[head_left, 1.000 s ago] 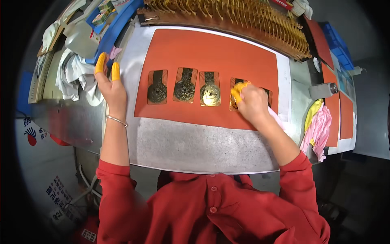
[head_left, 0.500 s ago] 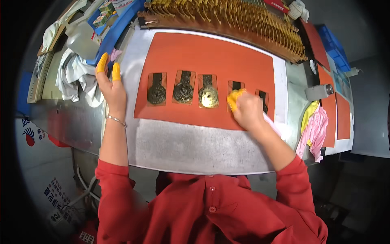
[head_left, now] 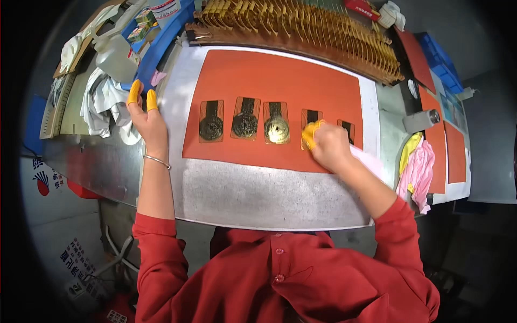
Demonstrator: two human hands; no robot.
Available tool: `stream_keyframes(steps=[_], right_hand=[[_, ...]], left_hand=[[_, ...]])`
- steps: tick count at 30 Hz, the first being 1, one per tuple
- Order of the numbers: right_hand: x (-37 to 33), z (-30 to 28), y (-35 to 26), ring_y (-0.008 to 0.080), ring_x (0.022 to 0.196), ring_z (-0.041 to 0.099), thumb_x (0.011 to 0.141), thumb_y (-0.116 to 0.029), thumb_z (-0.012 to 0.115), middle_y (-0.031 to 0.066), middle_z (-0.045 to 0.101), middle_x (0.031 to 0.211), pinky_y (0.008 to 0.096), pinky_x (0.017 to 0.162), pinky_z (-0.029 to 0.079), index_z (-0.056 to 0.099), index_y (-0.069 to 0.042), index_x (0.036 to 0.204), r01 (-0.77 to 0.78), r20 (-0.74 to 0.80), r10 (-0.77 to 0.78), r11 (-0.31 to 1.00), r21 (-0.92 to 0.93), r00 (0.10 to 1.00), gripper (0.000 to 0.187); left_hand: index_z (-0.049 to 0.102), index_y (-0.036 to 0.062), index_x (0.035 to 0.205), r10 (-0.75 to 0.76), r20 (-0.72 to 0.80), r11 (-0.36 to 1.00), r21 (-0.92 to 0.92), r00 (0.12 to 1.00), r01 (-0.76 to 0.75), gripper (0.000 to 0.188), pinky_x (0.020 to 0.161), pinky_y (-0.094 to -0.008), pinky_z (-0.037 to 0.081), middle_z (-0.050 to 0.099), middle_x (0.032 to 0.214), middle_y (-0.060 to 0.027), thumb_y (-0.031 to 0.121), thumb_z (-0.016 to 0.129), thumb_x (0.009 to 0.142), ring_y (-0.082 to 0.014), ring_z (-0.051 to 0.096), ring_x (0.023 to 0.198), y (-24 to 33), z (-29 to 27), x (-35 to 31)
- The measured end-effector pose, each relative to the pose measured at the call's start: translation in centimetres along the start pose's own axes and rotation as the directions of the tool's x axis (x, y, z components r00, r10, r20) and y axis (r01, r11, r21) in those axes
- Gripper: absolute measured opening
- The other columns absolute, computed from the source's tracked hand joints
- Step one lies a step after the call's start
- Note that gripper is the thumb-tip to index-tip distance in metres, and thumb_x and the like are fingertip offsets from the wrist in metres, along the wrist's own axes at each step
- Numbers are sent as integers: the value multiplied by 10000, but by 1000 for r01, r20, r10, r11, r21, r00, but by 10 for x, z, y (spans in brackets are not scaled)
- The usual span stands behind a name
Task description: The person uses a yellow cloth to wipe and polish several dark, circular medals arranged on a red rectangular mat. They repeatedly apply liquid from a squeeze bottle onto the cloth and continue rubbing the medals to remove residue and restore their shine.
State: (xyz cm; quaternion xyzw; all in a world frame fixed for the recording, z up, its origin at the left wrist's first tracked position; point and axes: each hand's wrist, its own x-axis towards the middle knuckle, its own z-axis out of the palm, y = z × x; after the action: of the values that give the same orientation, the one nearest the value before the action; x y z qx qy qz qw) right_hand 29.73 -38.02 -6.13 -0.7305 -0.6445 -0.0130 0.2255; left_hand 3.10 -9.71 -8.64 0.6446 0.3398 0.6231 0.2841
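Note:
My right hand point(head_left: 329, 142), with yellow finger cots, is closed over the fourth flat medal-shaped piece point(head_left: 312, 114) in a row and hides its lower part. A pale pink cloth point(head_left: 368, 160) trails out from under this hand. To the left lie three similar dark pieces: a dull one point(head_left: 211, 128), another dull one point(head_left: 245, 125) and a shinier gold one point(head_left: 277, 130). At the right end, a further piece point(head_left: 348, 128) is partly covered by my hand. My left hand point(head_left: 149, 121), also in yellow finger cots, is raised open at the left edge of the orange sheet point(head_left: 280, 75), holding nothing.
A rack of thin brass-coloured strips point(head_left: 307, 37) runs along the back. White cloths point(head_left: 102, 105), a translucent jug point(head_left: 116, 58) and a blue tray point(head_left: 156, 51) stand left. At right are a grey bottle point(head_left: 421, 121) and pink and yellow cloths point(head_left: 417, 169).
The view has shifted slightly. My right hand stays over the fourth piece with only a small movement, and my left hand remains raised and open. The pieces keep their places on the sheet.

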Motion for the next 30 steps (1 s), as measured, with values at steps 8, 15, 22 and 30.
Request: stream_keyframes(steps=[8, 15, 22, 30], right_hand=[[6, -1, -2, 305, 602, 593, 790, -188, 639, 129, 583, 651, 402, 534, 480, 645, -66, 740, -42, 31, 43, 999, -34, 999, 132], [13, 5, 9, 304, 573, 580, 757, -146, 679, 123, 566, 608, 407, 510, 468, 635, -53, 734, -24, -32, 23, 999, -35, 999, 106], [-5, -3, 1, 303, 597, 578, 765, -112, 654, 131, 565, 641, 404, 523, 463, 636, -41, 750, -4, -20, 2, 998, -67, 1000, 75], [-7, -5, 3, 317, 559, 572, 753, -117, 652, 151, 564, 623, 410, 507, 462, 593, -34, 675, 9, -21, -11, 995, -103, 1000, 129]], left_hand=[[469, -34, 1238, -23, -2, 998, 55, 1000, 23, 347, 994, -311, 360, 460, 1210, -119, 22, 538, 903, -217, 484, 1140, 2, 0, -1], [490, -23, 1223, -2, 9, 997, 82, 1000, 1, 346, 973, -316, 354, 454, 1185, -111, 68, 568, 899, -198, 477, 1089, 6, 4, 0], [490, -23, 1231, -42, 9, 999, -11, 999, 42, 349, 977, -316, 351, 437, 1153, -100, 69, 567, 903, -196, 473, 1084, 9, 6, 1], [491, 3, 1245, -16, -19, 998, 64, 1000, 17, 356, 936, -289, 364, 462, 1146, -81, 75, 568, 905, -165, 478, 1042, 4, 2, 0]])
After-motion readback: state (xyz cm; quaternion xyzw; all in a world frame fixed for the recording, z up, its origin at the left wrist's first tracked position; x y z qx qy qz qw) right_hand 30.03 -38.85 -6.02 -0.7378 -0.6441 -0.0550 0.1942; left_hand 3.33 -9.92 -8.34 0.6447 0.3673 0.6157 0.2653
